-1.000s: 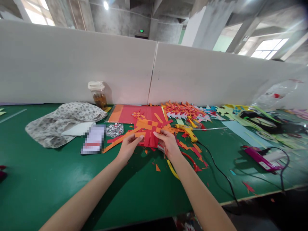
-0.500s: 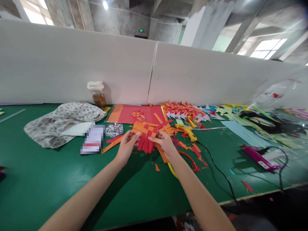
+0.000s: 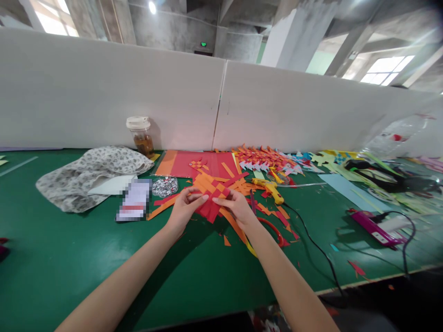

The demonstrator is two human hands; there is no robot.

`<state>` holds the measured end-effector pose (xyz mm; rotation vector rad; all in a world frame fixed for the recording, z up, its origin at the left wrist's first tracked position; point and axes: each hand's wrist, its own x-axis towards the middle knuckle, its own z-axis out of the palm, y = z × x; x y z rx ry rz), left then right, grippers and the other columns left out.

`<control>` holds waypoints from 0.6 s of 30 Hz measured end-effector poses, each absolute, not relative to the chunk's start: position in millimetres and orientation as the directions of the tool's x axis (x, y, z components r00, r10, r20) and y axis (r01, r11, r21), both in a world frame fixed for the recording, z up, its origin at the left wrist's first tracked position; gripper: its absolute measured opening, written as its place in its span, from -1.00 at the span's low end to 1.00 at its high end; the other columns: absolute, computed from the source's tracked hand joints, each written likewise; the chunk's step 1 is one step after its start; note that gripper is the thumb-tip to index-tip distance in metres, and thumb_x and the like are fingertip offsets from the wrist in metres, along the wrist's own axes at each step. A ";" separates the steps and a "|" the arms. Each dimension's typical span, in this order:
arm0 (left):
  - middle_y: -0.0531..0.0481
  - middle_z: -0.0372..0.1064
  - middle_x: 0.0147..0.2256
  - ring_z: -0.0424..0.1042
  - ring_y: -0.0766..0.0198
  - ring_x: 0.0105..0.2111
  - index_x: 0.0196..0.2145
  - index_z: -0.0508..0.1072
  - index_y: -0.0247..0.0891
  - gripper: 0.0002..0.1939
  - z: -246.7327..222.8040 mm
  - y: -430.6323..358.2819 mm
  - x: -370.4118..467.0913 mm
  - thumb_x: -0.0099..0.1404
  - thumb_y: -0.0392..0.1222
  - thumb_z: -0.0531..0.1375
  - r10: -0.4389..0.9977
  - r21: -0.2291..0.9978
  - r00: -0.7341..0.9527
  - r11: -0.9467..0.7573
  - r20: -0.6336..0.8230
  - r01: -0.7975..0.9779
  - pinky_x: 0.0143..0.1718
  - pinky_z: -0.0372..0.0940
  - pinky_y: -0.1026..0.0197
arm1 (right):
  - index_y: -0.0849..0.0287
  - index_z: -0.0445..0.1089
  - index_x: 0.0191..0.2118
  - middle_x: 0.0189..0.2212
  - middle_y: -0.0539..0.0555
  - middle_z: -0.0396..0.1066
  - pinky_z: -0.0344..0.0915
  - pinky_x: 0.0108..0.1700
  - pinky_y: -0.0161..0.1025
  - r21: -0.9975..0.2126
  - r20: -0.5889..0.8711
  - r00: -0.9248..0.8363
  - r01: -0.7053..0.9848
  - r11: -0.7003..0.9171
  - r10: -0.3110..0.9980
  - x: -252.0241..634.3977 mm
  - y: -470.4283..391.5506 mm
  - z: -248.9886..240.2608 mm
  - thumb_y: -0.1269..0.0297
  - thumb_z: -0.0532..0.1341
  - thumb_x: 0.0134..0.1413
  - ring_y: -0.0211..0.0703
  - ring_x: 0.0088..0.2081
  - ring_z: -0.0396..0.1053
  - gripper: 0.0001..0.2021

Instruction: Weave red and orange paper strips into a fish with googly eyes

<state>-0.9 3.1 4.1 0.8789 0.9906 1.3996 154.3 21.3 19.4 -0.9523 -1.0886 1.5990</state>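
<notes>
Between my hands, just above the green table, is a woven piece of red and orange paper strips (image 3: 212, 191), checkered in the middle with loose strip ends. My left hand (image 3: 188, 205) pinches its left side, thumb on top and fingers partly hidden behind. On the right edge, my right hand (image 3: 235, 205) grips it the same way, thumb pressed near the centre. Orange and red paper scraps (image 3: 242, 186) lie behind and beside the hands. A finished paper fish (image 3: 198, 165) rests on a red sheet (image 3: 216, 161). Scissors with red and yellow handles (image 3: 273, 228) lie partly under my right forearm.
A yellow glue gun (image 3: 272, 188) with a black cord lies right of my hands. Further right is a purple power strip (image 3: 377, 229). At left are a phone (image 3: 134, 200), a bag of googly eyes (image 3: 165, 186), patterned cloth (image 3: 72, 184) and a lidded cup (image 3: 141, 138).
My left thumb has moved right, onto the red strips. The woven piece has turned slightly, and its red strips lie closer together. My right hand has barely shifted.
</notes>
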 end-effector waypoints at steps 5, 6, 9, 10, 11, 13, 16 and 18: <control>0.08 0.41 -0.41 0.37 0.43 -0.56 -0.21 0.33 -0.24 -0.52 1.1 2.7 -1.1 -0.09 -0.10 0.37 0.996 0.964 0.002 0.087 -0.089 -0.249 -0.62 0.15 0.42 | 0.20 0.44 -0.31 -0.37 0.06 0.53 0.38 -0.19 -0.11 -0.962 -0.090 -0.192 -0.236 -0.135 0.977 154.5 22.1 18.2 0.31 0.44 -0.47 -0.02 -0.29 0.48 -0.59; 0.07 0.42 -0.41 0.38 0.41 -0.56 -0.22 0.31 -0.24 -0.52 0.1 3.0 -1.4 -0.09 -0.10 0.36 0.996 0.964 0.008 0.085 -0.086 -0.252 -0.62 0.16 0.41 | 0.20 0.44 -0.31 -0.37 0.06 0.52 0.38 -0.18 -0.11 -0.968 -0.092 -0.202 -0.213 -0.135 0.975 154.9 22.3 17.7 0.30 0.43 -0.47 -0.02 -0.29 0.48 -0.59; 0.08 0.42 -0.44 0.40 0.38 -0.53 -0.24 0.29 -0.25 -0.54 -1.4 3.7 -1.9 -0.09 -0.15 0.35 0.999 0.961 0.018 0.048 -0.045 -0.272 -0.54 0.24 0.37 | 0.20 0.43 -0.30 -0.37 0.05 0.52 0.37 -0.18 -0.12 -0.974 -0.087 -0.234 -0.185 -0.132 0.968 156.3 24.0 15.9 0.30 0.43 -0.46 -0.05 -0.31 0.47 -0.58; 0.09 0.41 -0.46 0.41 0.37 -0.52 -0.24 0.29 -0.26 -0.55 -1.2 3.5 -1.8 -0.08 -0.18 0.35 0.999 0.961 0.022 0.034 -0.029 -0.275 -0.49 0.27 0.35 | 0.19 0.42 -0.31 -0.38 0.04 0.51 0.38 -0.20 -0.12 -0.973 -0.092 -0.223 -0.188 -0.135 0.970 156.6 24.9 15.4 0.30 0.44 -0.46 -0.06 -0.33 0.47 -0.58; 0.11 0.40 -0.48 0.41 0.38 -0.51 -0.23 0.29 -0.26 -0.56 -0.5 3.2 -1.7 -0.08 -0.21 0.34 0.999 0.962 0.027 0.024 -0.017 -0.271 -0.46 0.28 0.35 | 0.17 0.40 -0.32 -0.38 0.02 0.51 0.38 -0.23 -0.14 -0.972 -0.103 -0.195 -0.191 -0.141 0.975 157.0 26.0 15.1 0.30 0.44 -0.46 -0.08 -0.36 0.47 -0.59; 0.14 0.38 -0.52 0.39 0.39 -0.52 -0.22 0.31 -0.27 -0.57 1.9 1.7 -1.3 -0.08 -0.25 0.33 1.000 0.969 0.030 0.014 -0.007 -0.246 -0.45 0.28 0.35 | 0.14 0.38 -0.33 -0.39 0.00 0.49 0.38 -0.31 -0.18 -0.971 -0.140 -0.118 -0.180 -0.160 0.983 157.8 28.1 14.9 0.28 0.44 -0.47 -0.13 -0.41 0.46 -0.59; 0.12 0.38 -0.51 0.38 0.39 -0.54 -0.19 0.34 -0.27 -0.56 6.7 -1.0 -1.1 -0.08 -0.27 0.31 0.999 0.978 0.030 0.026 -0.020 -0.205 -0.48 0.28 0.35 | 0.14 0.38 -0.34 -0.40 0.00 0.49 0.38 -0.35 -0.20 -0.972 -0.175 -0.091 -0.140 -0.187 0.980 159.3 29.6 15.5 0.26 0.44 -0.48 -0.14 -0.43 0.45 -0.58; 0.08 0.41 -0.46 0.39 0.37 -0.54 -0.16 0.36 -0.27 -0.54 8.7 -1.8 -1.8 -0.08 -0.25 0.31 0.999 0.981 0.015 0.033 -0.030 -0.193 -0.49 0.28 0.33 | 0.17 0.39 -0.37 -0.42 0.02 0.49 0.38 -0.29 -0.18 -0.974 -0.161 -0.140 -0.136 -0.180 0.977 159.9 29.4 15.9 0.28 0.44 -0.50 -0.12 -0.41 0.46 -0.60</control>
